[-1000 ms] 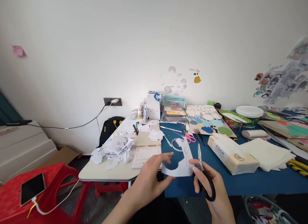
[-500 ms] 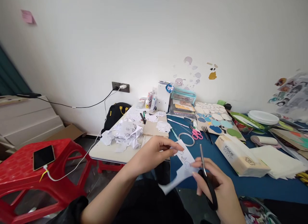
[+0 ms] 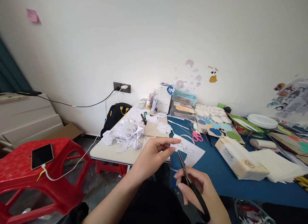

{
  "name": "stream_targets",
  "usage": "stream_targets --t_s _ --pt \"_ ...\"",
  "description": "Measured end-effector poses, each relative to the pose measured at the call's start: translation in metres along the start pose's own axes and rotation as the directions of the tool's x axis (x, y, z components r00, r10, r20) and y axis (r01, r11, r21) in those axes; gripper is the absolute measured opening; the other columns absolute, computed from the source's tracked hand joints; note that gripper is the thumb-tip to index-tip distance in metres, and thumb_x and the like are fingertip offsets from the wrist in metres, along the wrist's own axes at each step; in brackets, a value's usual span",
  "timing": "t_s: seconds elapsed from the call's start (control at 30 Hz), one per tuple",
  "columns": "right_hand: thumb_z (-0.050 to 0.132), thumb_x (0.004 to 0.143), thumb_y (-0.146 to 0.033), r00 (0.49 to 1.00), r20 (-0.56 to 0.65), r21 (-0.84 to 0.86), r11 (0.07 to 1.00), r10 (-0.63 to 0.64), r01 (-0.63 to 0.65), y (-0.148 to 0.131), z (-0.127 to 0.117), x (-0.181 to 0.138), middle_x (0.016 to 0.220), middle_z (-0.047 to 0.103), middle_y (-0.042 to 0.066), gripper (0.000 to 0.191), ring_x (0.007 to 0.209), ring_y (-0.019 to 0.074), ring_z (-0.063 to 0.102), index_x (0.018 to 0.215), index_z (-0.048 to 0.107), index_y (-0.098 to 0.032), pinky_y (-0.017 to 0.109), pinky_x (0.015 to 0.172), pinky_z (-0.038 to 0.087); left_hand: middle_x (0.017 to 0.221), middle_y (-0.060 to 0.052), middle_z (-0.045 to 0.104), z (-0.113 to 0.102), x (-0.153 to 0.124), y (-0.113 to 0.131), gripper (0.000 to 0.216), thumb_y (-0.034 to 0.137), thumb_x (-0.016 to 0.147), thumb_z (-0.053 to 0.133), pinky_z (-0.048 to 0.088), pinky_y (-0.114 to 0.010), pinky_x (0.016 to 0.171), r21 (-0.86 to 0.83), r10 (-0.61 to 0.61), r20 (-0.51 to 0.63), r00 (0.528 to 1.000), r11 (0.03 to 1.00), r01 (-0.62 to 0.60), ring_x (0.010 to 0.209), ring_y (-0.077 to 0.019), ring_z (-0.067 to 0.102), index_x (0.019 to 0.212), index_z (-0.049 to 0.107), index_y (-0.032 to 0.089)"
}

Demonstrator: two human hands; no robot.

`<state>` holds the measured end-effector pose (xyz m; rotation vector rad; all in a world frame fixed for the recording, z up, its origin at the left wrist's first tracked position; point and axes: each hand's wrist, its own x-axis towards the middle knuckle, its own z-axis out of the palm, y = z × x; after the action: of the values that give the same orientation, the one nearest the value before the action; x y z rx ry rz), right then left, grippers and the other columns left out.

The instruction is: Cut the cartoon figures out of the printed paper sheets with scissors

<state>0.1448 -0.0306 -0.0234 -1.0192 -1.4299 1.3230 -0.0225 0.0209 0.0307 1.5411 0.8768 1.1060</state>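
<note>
Between the thumb and fingers of my left hand (image 3: 160,153) is the left edge of a white paper sheet (image 3: 196,152). Small outline drawings are printed on it, and its lower side is cut in a curve. My right hand (image 3: 196,188) grips black-handled scissors (image 3: 183,164), with the blades pointing up and left, close below the paper's cut edge. The blades look nearly closed. Below the sheet lies the blue tabletop (image 3: 231,172). A clear ring (image 3: 187,139) is partly covered by the paper.
Crumpled paper scraps (image 3: 125,134) pile on the white table (image 3: 103,153) at left. Pink scissors (image 3: 197,136), tweezers (image 3: 207,136) and a tissue pack (image 3: 240,158) lie on the blue table. A red stool (image 3: 19,159) holding a phone (image 3: 42,156) stands at far left.
My right hand has let go of the paper and moved down and left with the scissors. The sheet has swung flatter and to the right, held by my left hand alone.
</note>
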Motion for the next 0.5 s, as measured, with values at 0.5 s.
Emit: stream_targets --t_s 0.5 --pt "0.070 0.077 -0.030 0.999 0.047 0.027 1.000 -0.006 0.005 0.0042 -0.0075 -0.0010 0.066 0.058 -0.001 0.017 0.039 0.0057 0.049 0.084 0.066 -0.015 0.019 0.044 0.040 0.100 -0.003 0.073 0.0001 -0.0025 -0.0022 0.020 0.016 0.077 0.065 0.048 -0.025 0.081 -0.159 -0.103 0.109 0.989 0.980 0.120 0.092 -0.0174 0.065 0.094 0.074 0.020"
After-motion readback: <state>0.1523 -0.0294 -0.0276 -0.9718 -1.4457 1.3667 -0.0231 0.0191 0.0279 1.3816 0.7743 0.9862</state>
